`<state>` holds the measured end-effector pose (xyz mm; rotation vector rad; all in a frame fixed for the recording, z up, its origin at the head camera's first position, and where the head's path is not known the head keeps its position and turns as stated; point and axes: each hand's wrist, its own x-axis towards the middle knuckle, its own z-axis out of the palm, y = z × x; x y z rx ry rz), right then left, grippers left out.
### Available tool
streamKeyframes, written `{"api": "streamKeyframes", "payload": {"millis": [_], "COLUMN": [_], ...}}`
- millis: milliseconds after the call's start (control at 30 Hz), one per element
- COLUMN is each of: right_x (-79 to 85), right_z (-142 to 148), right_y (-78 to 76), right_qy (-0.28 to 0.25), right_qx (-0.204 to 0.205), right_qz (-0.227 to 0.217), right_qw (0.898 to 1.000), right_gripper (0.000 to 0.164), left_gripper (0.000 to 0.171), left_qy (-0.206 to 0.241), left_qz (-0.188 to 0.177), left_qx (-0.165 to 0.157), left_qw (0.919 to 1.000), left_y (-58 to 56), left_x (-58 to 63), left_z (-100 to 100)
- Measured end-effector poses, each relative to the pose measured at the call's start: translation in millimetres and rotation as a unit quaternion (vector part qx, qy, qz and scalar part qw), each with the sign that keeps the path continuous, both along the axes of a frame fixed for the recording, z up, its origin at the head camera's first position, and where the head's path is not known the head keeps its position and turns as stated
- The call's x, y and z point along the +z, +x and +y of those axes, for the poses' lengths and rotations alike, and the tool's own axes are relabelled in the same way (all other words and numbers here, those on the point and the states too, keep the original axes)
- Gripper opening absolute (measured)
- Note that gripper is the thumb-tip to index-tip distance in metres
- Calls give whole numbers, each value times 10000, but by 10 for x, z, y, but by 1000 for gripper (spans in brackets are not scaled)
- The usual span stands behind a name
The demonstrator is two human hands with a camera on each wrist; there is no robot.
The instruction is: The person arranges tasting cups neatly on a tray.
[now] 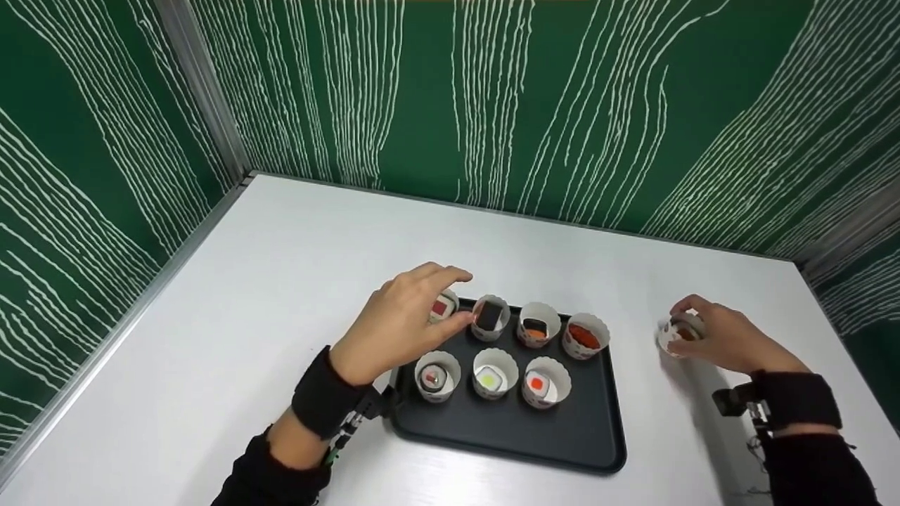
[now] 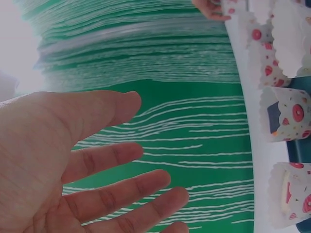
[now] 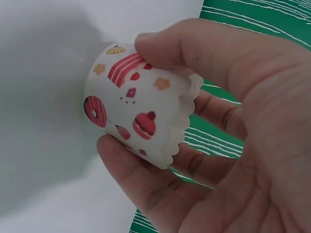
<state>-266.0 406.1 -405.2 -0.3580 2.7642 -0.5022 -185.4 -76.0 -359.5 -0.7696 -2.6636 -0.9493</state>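
At the right of the table my right hand point(image 1: 731, 337) grips a paper baking cup point(image 3: 141, 104) printed with cakes and donuts, thumb on one side and fingers on the other. Something brownish lies inside that cup in the head view. My left hand point(image 1: 404, 320) hovers above the tray's far left corner, its fingers spread and holding nothing. Beneath it are a paper cup with a red-centred sushi piece point(image 1: 441, 308), partly hidden, and a cup with a black piece point(image 1: 489, 316). In the left wrist view the fingers point(image 2: 131, 189) extend free of the cups.
A dark tray point(image 1: 506, 439) holds several scalloped cups with toy sushi, among them a cup of red pieces point(image 1: 583, 336) and a cup with an orange-and-black piece point(image 1: 536, 329). The white table point(image 1: 295, 246) meets green panels point(image 1: 422, 91) with white lines behind and at both sides.
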Motion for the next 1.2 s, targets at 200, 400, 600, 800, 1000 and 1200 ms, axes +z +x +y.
{"api": "streamKeyframes", "payload": {"millis": [200,400,600,800,1000,1200], "right_x": [50,104,205,311,423,474], "right_z": [-67,-138,-271,-434,-580,-764], "right_y": [80,169,271,371,465,569], "right_qy": [-166,-201,-287,-546,-777,-1085], "right_qx": [-35,0,-12,42,134,182], "right_qz": [33,272,484,620,869,942], "right_qw": [9999,9994,9984,9966,9931,9895], "right_gripper": [60,60,59,57,55,54], "left_gripper": [46,46,48,49,49,47], "left_qy": [-33,-127,-210,-218,-223,-171], "left_qz": [-45,-135,-159,-264,-352,-290], "left_qx": [-36,-45,-74,-153,-232,-372], "left_qw": [10000,9998,9996,9993,9989,9987], "left_y": [5,15,22,43,56,60], "left_x": [6,4,-14,-33,-38,-63], "left_z": [27,58,86,112,149,193]}}
